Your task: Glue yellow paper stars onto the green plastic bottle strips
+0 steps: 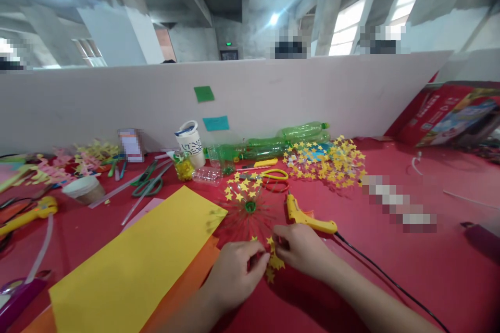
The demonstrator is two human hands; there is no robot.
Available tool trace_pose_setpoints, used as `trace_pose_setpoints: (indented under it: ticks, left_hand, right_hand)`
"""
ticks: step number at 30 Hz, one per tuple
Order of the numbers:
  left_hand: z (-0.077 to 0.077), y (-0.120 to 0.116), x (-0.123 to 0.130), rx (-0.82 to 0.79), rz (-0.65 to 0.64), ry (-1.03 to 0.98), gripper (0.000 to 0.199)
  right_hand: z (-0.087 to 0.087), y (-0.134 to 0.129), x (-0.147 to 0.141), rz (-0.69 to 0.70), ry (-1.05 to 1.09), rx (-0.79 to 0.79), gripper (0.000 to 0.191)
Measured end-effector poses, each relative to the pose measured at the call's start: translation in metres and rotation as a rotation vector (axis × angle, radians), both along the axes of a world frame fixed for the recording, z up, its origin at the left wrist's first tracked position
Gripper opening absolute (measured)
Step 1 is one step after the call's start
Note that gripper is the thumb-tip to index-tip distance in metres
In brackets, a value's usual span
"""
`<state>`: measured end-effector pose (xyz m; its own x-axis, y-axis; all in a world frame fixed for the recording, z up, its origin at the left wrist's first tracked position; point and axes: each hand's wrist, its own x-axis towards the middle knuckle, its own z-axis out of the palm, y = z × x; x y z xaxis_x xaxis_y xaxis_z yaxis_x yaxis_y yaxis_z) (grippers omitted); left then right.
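Note:
My left hand (241,271) is closed, thumb and forefinger pinched together at the near side of a cut plastic bottle piece. My right hand (300,247) faces it with bent fingers closed beside several yellow paper stars (276,261). What sits between the fingertips of either hand is too small to make out. The bottle piece has a green neck (250,207) in its middle and thin clear strips fanning out. Yellow stars (244,186) tip its far strips. Just beyond my right hand lies a yellow glue gun (310,218) with a black cord.
Yellow paper (144,260) over orange sheets covers the left front. Behind are scissors (148,187), a white cup (190,143), green bottles (269,146) and a starry bunch (332,161). A pale partition (250,99) closes off the back of the red table (390,270).

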<state>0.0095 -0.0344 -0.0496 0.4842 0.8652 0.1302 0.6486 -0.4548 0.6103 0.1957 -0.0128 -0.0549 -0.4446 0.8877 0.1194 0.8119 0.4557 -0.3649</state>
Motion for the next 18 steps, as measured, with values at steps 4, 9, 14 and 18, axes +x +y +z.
trace_pose_setpoints:
  ticks: [4, 9, 14, 18]
  left_hand:
    - [0.001, 0.001, 0.002, -0.131, 0.077, -0.115, 0.026]
    - [0.001, 0.000, 0.006, -0.478, 0.073, -0.396, 0.028]
    - [0.003, -0.001, 0.008, -0.472, 0.091, -0.492, 0.025]
    - [0.005, -0.001, 0.005, -0.434, 0.108, -0.505, 0.022]
  right_hand:
    - [0.007, -0.001, 0.001, -0.009, 0.326, -0.137, 0.009]
    - [0.011, -0.002, -0.001, 0.025, 0.625, -0.301, 0.009]
    - [0.010, -0.006, -0.008, 0.034, 0.654, -0.284, 0.008]
    - [0.017, -0.005, -0.002, 0.042, 0.552, -0.214, 0.009]
